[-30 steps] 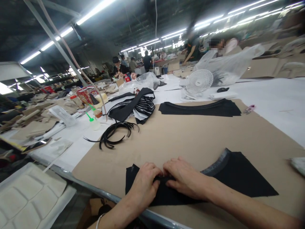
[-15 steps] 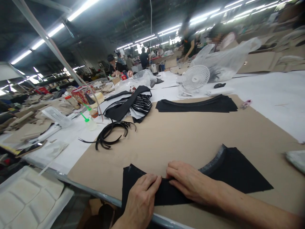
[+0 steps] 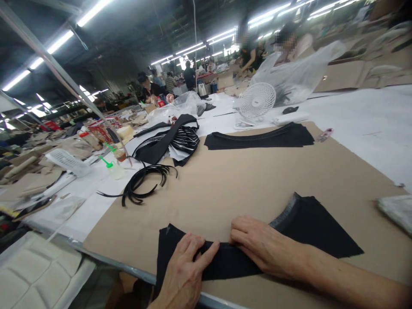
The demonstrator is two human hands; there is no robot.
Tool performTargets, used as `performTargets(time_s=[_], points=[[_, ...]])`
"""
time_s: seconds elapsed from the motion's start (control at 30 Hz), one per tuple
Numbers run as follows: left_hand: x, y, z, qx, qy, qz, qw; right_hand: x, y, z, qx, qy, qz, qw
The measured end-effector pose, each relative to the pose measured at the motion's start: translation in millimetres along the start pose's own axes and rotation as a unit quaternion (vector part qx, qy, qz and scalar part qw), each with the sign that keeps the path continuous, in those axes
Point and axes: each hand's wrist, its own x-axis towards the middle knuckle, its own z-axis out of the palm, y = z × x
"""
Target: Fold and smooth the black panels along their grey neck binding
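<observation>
Head | cloth's [image 3: 228, 261] length crosswise, curve away | left hand [image 3: 186, 270] splayed | right hand [image 3: 261, 243]: grip unclear

The black, curve-edged cloth panel [image 3: 230, 262] looks matt; the tan, paper-like sheet [image 3: 257, 176] smooth and dull; the translucent plastic bag [image 3: 292, 79] glossy and crinkled.

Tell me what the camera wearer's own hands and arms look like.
The left hand and right hand are both bare, five-fingered human hands with no gloves or rings showing. The right forearm has no sleeve or wristband in view.
</observation>
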Motion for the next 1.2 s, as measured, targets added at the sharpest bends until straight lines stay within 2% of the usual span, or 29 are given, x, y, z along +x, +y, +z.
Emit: performTargets(time_s=[0.1, 0.2, 0.33, 0.47, 0.67, 0.77, 0.93, 1.03, 1.1, 1.2], points=[[3, 0, -3.0, 0.005, -0.004, 0.006, 1.000, -4, 1, -2, 0.000, 0.005, -0.007, 1.000], [7, 1, -5.5, -0.013, 0.023, -0.003, 1.000, -5, 2, -4, 0.013, 0.006, 0.004, 1.000], [12, 8, -5.0, -0.089, 0.061, -0.039, 0.993, -6, 5, -5, 0.005, -0.015, 0.027, 0.999], [21, 20, -0.2, -0.195, 0.042, -0.078, 0.977, -6, 5, -6, -0.003, -0.028, 0.033, 0.999], [40, 31, 1.3, -0.255, -0.001, -0.133, 0.958, -6, 4, -5, -0.019, -0.027, 0.028, 0.999], [40, 29, 2.6, -0.253, 0.004, -0.111, 0.961, -6, 5, -5, -0.038, -0.023, 0.012, 0.999], [20, 26, 11.2, -0.144, 0.068, 0.010, 0.987, -7, 7, -1, -0.091, -0.015, -0.013, 0.996], [11, 25, 12.6, -0.092, 0.080, 0.055, 0.991, -7, 8, 0, -0.099, -0.010, -0.018, 0.995], [10, 25, 11.0, -0.109, 0.072, 0.040, 0.991, -6, 8, -1, -0.087, -0.009, -0.014, 0.996], [16, 28, 7.4, -0.158, 0.064, -0.029, 0.985, -7, 7, -4, -0.063, -0.011, -0.003, 0.998]])
